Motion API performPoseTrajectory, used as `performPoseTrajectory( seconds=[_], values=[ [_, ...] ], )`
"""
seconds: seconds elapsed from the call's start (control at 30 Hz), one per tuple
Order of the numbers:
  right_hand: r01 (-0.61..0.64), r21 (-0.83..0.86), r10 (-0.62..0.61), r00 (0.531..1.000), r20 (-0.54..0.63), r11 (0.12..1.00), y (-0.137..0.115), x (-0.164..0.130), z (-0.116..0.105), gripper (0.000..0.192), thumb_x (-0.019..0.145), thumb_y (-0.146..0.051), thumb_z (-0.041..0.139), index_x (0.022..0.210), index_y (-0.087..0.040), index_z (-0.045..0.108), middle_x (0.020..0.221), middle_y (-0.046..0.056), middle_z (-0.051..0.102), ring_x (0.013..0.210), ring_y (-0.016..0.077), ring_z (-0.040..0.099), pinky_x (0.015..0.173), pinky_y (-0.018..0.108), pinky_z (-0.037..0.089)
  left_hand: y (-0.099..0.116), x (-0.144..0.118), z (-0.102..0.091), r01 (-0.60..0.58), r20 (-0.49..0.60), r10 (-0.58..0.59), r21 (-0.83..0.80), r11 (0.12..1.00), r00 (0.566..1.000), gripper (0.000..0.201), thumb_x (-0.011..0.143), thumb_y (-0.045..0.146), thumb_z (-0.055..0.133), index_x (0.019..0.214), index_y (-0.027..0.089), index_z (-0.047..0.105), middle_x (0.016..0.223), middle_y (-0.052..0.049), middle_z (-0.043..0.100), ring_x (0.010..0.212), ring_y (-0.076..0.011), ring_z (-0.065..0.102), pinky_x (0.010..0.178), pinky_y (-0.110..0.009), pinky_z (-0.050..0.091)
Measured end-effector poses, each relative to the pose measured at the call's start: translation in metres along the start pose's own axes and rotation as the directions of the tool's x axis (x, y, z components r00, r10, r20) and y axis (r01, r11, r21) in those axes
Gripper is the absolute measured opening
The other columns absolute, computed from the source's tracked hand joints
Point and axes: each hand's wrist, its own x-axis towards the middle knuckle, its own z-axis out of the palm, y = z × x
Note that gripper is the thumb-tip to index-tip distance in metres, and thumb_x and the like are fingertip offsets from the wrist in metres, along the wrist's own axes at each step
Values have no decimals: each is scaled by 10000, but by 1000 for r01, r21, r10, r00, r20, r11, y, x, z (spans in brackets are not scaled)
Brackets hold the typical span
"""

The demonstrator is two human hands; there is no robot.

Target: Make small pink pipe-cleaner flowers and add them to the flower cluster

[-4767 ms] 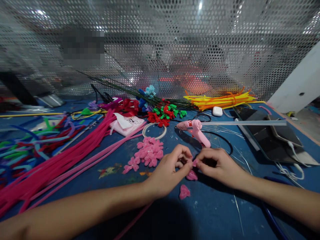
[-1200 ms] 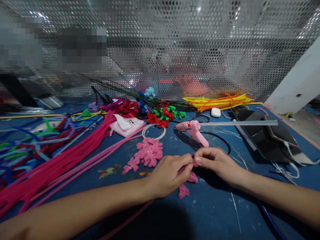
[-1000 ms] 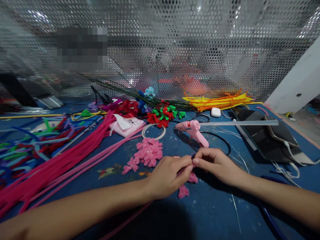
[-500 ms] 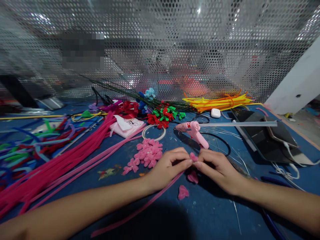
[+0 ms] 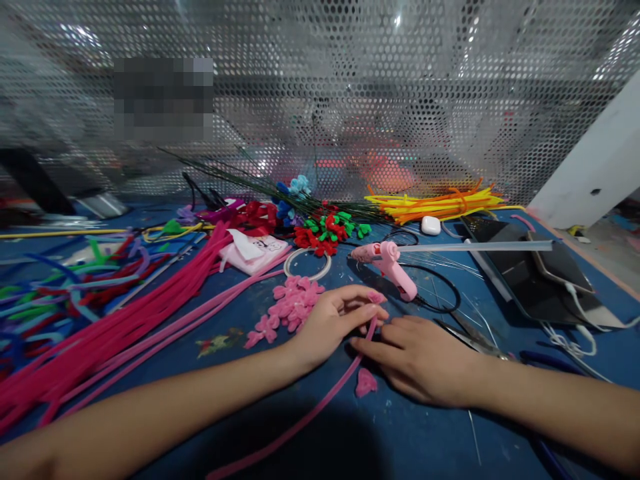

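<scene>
My left hand (image 5: 333,327) is closed, pinching a long pink pipe cleaner (image 5: 320,408) near its upper end. A small bent pink loop (image 5: 375,297) shows at these fingertips. From there the pipe cleaner runs down and left over the blue table (image 5: 425,443). My right hand (image 5: 425,360) is turned back up, its fingers closing around the pipe cleaner just below the left fingers; the thumb is hidden. A loose pink petal-shaped piece (image 5: 367,383) lies below the right fingertips. Beside the left hand is a pile of pink pipe-cleaner flowers (image 5: 295,301).
Behind the hands lies a pink glue gun (image 5: 385,259) with a long glue stick (image 5: 480,247). Pliers (image 5: 473,339) rest by the right wrist. Bundled pink pipe cleaners (image 5: 165,313) cover the left side. A tablet (image 5: 520,267) is at right; a perforated metal screen (image 5: 320,100) stands behind.
My right hand has turned over, back upward, and moved down along the pipe cleaner. The pipe cleaner's lower part has swung right. One loose pink piece is now hidden from view.
</scene>
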Motion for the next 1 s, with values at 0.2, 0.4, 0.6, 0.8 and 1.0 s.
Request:
performPoseTrajectory(
  seconds=[0.2, 0.4, 0.6, 0.8, 1.0],
  values=[
    [69, -85, -84, 980, -183, 994, 5, -2, 0, 195, 927, -281, 472, 867, -180, 628, 733, 21, 572, 676, 156, 468, 584, 292, 302, -1, 3, -2, -15, -111, 10, -50, 999, 994, 177, 767, 240, 659, 896, 127, 618, 794, -48, 719, 553, -85, 564, 564, -205, 447],
    [349, -32, -343, 893, -291, 936, 1, -2, -9, 200, 930, -234, 475, 972, -147, 650, 668, 8, 546, 625, 146, 430, 545, 297, 279, -6, 7, -4, -46, -250, 6, -153, 987, 968, 196, 769, 246, 670, 917, 129, 618, 799, -47, 709, 571, -92, 575, 562, -199, 446],
    [405, 15, -374, 859, -349, 914, -1, -5, -7, 234, 901, -297, 516, 799, -153, 669, 612, 4, 515, 583, 143, 388, 515, 307, 267, -7, 7, -4, -48, -262, 7, -151, 987, 965, 176, 775, 242, 668, 904, 132, 620, 797, -42, 713, 551, -79, 569, 544, -185, 436],
    [30, 270, 127, 830, -543, 963, -1, -4, -10, 324, 831, -149, 509, 507, -150, 504, 624, 22, 480, 607, 118, 403, 565, 281, 324, -8, 6, -6, -49, -245, 17, -127, 991, 969, 177, 776, 260, 675, 886, 136, 612, 838, -55, 725, 635, -108, 619, 589, -198, 466],
    [-90, 370, 291, 793, -536, 925, -2, -2, -14, 270, 775, -89, 526, 511, -137, 493, 802, 43, 514, 792, 145, 474, 701, 305, 387, -8, 6, -6, -48, -234, 32, -66, 997, 972, 169, 765, 266, 682, 829, 135, 595, 789, -40, 722, 562, -88, 607, 556, -184, 462]
  ],
)
